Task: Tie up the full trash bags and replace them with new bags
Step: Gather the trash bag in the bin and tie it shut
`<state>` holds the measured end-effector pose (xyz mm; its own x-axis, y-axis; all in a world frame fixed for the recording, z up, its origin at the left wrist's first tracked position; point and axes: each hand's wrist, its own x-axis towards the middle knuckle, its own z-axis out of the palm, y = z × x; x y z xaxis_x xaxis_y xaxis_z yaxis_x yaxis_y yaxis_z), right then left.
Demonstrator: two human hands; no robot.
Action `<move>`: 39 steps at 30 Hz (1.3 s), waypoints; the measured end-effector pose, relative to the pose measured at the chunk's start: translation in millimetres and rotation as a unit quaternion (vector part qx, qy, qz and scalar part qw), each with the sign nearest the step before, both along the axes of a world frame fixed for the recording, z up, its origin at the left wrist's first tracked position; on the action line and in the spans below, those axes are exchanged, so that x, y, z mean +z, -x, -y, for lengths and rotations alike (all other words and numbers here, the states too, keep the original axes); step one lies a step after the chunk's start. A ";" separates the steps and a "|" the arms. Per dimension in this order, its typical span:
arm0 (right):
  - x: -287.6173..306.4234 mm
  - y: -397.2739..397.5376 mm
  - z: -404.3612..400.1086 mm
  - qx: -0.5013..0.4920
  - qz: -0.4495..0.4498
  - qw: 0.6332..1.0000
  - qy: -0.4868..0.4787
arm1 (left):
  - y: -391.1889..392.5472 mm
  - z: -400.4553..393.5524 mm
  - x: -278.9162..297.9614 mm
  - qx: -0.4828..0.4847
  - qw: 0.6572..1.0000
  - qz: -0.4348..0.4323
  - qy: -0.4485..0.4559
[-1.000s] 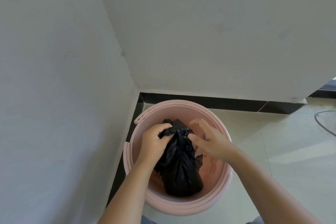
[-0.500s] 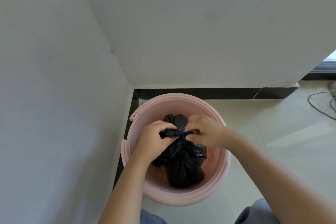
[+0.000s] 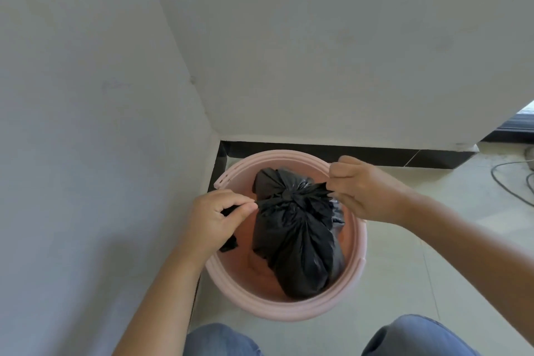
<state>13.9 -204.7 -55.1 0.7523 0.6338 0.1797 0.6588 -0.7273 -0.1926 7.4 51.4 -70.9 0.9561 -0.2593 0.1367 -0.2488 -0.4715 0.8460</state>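
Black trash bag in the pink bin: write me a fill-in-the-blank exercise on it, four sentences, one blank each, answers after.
1. The black trash bag sits inside a round bin whose colour is ____.
2. The left hand and the right hand each pinch one ____ end of the bag.
3. At the middle of the bag's top, between the hands, the plastic is gathered into a ____.
4. The bin stands on the floor in a ____ where two walls meet.

Missing words: pink; loose; knot; corner
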 end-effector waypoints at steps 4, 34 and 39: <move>-24.1 12.1 -0.8 -0.033 -0.042 0.999 0.006 | 5.1 -4.7 -15.0 0.015 0.999 -0.039 -0.026; -79.0 18.3 -30.0 -0.238 -0.034 0.960 0.141 | 6.4 15.3 -6.5 0.091 0.941 -0.270 0.181; -79.6 11.0 -29.6 -0.305 -0.069 0.947 0.073 | -7.0 17.1 -9.5 0.055 0.947 -0.283 -0.138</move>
